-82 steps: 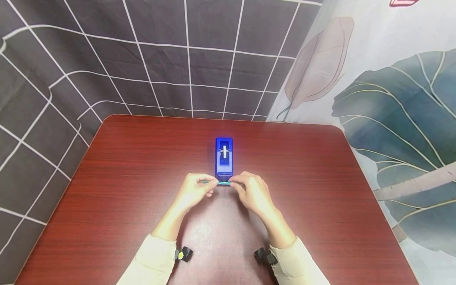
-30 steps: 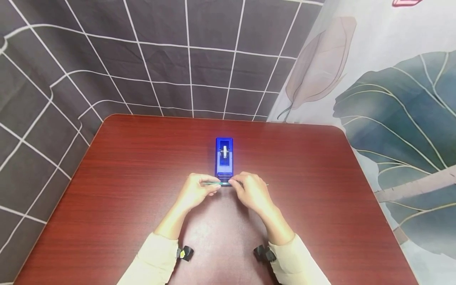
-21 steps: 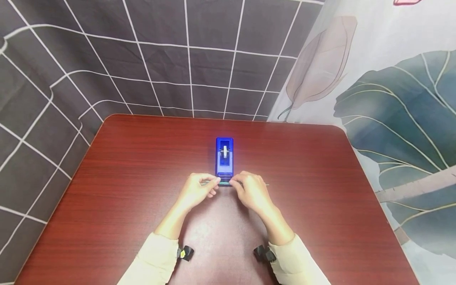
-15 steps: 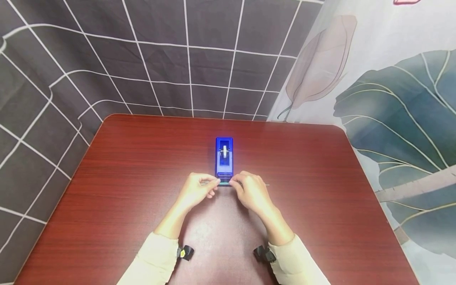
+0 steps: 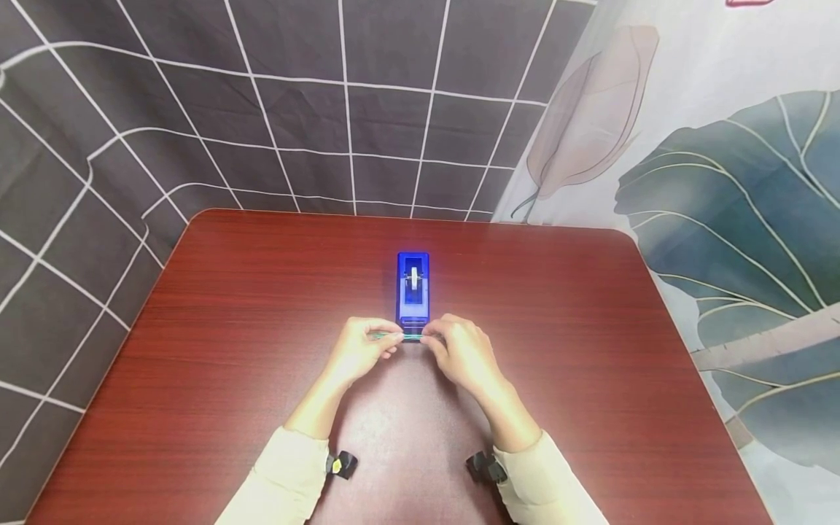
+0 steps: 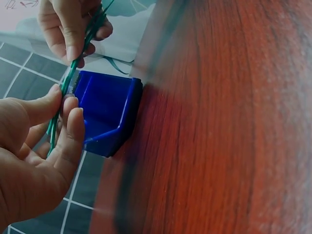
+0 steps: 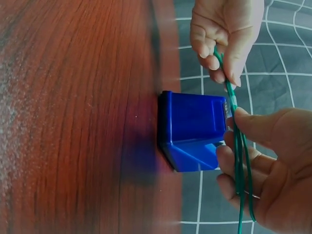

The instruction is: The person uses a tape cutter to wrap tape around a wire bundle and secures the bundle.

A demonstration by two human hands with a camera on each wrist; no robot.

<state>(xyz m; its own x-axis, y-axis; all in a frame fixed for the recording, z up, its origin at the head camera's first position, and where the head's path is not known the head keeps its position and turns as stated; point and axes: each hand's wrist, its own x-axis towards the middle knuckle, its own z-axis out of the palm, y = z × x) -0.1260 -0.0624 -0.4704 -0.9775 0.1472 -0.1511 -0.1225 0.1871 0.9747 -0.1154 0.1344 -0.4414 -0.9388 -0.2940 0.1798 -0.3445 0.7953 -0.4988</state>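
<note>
Both hands meet in front of a blue tape dispenser [image 5: 413,288], which holds a pale tape roll [image 5: 414,278]. Between them runs a bundle of thin green strands [image 5: 412,337], level across the dispenser's near end. My left hand [image 5: 359,350] pinches one side of it between thumb and fingers. On the other side my right hand [image 5: 466,354] pinches it too, fingertips a short gap from the left ones. In the right wrist view the green strands [image 7: 238,161] fan out loosely past the right fingers. A paler, shiny patch shows on the bundle between the hands, close to the dispenser's cutting edge [image 7: 227,109].
The dispenser stands on a red-brown wooden table [image 5: 262,292] with rounded far corners. A dark grey curtain with a white grid [image 5: 295,109] hangs behind and to the left. At right hangs a pale curtain with a leaf print [image 5: 735,197]. Dark wrist cameras [image 5: 343,464] sit at both sleeves.
Both hands stay at the dispenser's near end with slight finger shifts. The thin strand end seen sticking out past my right hand a second ago no longer shows in the head view.
</note>
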